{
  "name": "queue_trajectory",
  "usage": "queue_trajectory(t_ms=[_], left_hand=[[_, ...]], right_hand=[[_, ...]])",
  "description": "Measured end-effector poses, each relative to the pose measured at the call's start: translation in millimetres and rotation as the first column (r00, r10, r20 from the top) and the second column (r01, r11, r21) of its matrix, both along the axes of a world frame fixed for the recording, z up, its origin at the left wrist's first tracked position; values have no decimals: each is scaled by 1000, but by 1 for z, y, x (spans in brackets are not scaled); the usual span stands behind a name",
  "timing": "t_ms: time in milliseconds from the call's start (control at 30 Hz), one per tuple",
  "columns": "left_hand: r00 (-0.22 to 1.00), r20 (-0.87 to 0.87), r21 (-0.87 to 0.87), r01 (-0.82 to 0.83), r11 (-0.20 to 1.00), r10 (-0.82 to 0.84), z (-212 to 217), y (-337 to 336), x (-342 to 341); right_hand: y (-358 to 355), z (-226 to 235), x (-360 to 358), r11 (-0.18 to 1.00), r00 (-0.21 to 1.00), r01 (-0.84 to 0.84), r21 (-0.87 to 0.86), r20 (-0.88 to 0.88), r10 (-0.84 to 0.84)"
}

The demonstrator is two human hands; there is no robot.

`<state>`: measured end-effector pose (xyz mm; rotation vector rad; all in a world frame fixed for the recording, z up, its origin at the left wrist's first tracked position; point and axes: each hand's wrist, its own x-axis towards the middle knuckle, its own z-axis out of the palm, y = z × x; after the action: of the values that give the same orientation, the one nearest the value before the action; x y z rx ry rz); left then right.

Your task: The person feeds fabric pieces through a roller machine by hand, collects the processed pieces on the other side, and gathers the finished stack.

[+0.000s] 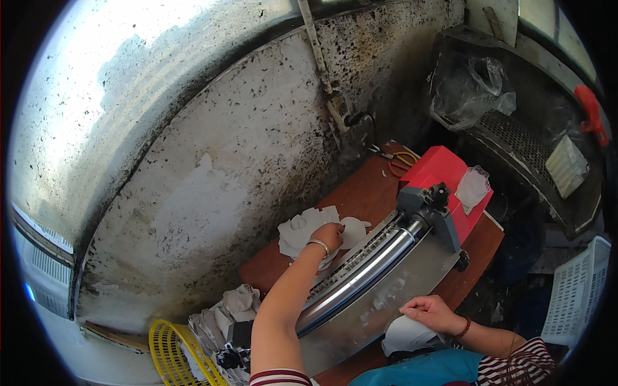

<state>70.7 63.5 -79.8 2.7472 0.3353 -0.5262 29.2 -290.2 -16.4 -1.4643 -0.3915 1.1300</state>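
Observation:
My left hand [329, 237] reaches across a machine with a long shiny metal roller [360, 278]. Its fingers are closed at the edge of a rounded white flat piece [353, 233], beside a loose pile of similar white pieces [302, 228] on the reddish-brown tabletop. On the near side of the roller, my right hand [430, 312] has its fingers curled together over another white curved piece [405, 336]. That piece lies at the lower edge of the machine's grey metal plate [380, 305], partly covered by the hand; its material cannot be told.
A red housing [444, 174] with black knobs forms the machine's right end. Pliers [399, 161] lie behind it. A yellow basket [183, 357] and stacked white pieces [225, 315] stand at lower left, a white crate [576, 293] at right. A stained wall [212, 180] rises behind.

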Motion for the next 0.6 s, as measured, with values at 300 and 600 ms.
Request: queue_trajectory(t_ms=[300, 600], left_hand=[[863, -143, -941, -270, 203, 485, 140, -58, -64], [944, -264, -962, -274, 24, 201, 180, -147, -150]], right_hand=[[-1, 51, 17, 996, 991, 8, 91, 130, -20], [10, 72, 28, 911, 882, -161, 380, 469, -40]])
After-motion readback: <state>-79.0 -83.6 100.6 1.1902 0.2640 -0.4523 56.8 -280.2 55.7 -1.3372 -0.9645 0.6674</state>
